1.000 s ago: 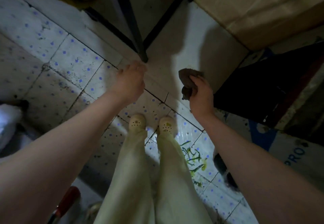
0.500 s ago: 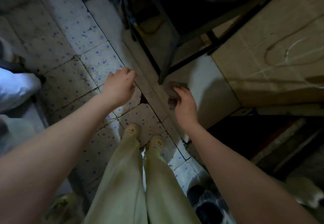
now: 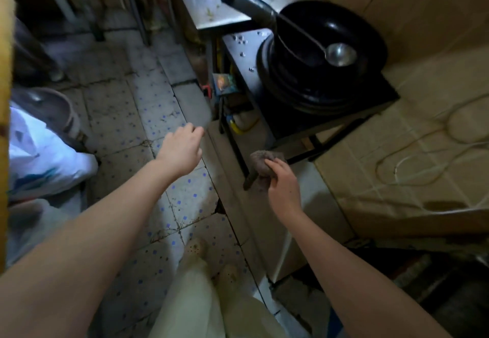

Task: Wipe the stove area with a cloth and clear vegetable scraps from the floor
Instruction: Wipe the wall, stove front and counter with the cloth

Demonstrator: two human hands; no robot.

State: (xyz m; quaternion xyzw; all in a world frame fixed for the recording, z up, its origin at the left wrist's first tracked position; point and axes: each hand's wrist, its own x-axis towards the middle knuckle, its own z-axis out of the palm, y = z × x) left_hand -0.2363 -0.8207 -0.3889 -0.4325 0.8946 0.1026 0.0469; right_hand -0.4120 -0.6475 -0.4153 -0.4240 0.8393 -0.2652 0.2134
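Cloth [image 3: 260, 164], head view: brownish, crumpled, coarse, pinched in right hand [image 3: 284, 186] fingers, just before the stove [image 3: 244, 72] front leg. Stove: dark metal frame, round black wok [image 3: 317, 27], steel ladle [image 3: 340, 54] inside. Left hand [image 3: 182, 149]: left of stove, above speckled tiled floor [image 3: 127, 115], fingers curled under, contents cannot be told. Open floor left of stove.
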